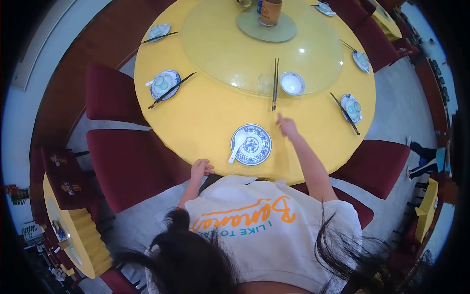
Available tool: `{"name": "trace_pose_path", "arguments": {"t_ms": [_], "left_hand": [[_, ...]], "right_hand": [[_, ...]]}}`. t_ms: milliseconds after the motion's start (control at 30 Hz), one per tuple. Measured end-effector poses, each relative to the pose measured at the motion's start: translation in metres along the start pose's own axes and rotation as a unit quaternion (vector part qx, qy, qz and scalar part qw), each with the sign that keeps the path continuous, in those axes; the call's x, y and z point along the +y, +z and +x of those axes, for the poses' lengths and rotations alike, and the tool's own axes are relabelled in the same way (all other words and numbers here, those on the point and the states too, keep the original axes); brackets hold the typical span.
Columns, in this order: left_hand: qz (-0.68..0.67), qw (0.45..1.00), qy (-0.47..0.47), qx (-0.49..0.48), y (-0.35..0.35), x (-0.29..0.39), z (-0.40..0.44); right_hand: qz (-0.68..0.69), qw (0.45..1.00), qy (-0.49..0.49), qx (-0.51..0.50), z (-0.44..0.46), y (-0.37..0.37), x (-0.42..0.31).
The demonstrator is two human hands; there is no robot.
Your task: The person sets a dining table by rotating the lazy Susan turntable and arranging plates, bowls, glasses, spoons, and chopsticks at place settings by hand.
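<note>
My right hand (287, 126) reaches over the yellow tablecloth, its fingertips just short of the near ends of a pair of dark chopsticks (275, 85). Nothing shows in its fingers, which are partly extended. The chopsticks lie with their far part on the glass turntable (215, 54), between a clear glass (265, 82) and a blue-and-white bowl (292, 84). Directly before me is a patterned plate (259, 153) with a white spoon (238, 143) lying across its left side. My left hand (201, 167) rests at the table's near edge, left of the plate, its fingers stretched out and holding nothing.
Other place settings ring the round table, including a left plate (171, 78) and a right plate (351, 115), each with chopsticks. A brown container (270, 12) stands on the turntable's centre. Dark red chairs (132, 166) surround the table. A person's legs (423, 159) show at far right.
</note>
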State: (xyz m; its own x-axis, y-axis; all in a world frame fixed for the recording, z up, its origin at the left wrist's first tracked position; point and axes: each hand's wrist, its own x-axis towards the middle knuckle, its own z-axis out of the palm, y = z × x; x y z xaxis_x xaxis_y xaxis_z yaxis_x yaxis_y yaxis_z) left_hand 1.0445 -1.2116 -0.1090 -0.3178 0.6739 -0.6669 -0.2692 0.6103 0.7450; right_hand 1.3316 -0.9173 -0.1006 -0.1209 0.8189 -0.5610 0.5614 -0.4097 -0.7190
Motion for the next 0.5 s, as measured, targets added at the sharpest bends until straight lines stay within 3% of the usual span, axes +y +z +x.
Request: {"name": "trace_pose_path", "arguments": {"t_ms": [33,100,133,200,233,333,500], "left_hand": [[0.027,1.0,0.01,-0.01,0.006,0.004,0.001],[0.078,0.995,0.024,-0.051,0.024,0.014,0.0],[0.102,0.991,0.028,-0.083,0.037,0.021,-0.002],[0.174,0.972,0.044,-0.153,0.059,0.033,-0.001],[0.221,0.955,0.056,-0.19,0.068,0.04,0.002],[0.245,0.935,0.056,-0.248,0.078,0.036,0.02],[0.201,0.935,0.088,-0.278,0.071,0.044,0.034]], "right_hand": [[-0.094,0.994,-0.013,-0.044,-0.025,0.009,0.004],[-0.314,0.931,-0.186,-0.021,-0.045,0.037,0.048],[-0.227,0.951,-0.212,-0.008,-0.074,0.049,0.057],[-0.124,0.983,-0.114,-0.072,-0.111,0.056,0.061],[-0.107,0.983,0.011,-0.147,-0.118,0.056,0.063],[0.23,0.942,0.116,-0.213,-0.141,0.062,0.071],[0.251,0.947,0.124,-0.157,-0.146,0.068,0.069]]}}
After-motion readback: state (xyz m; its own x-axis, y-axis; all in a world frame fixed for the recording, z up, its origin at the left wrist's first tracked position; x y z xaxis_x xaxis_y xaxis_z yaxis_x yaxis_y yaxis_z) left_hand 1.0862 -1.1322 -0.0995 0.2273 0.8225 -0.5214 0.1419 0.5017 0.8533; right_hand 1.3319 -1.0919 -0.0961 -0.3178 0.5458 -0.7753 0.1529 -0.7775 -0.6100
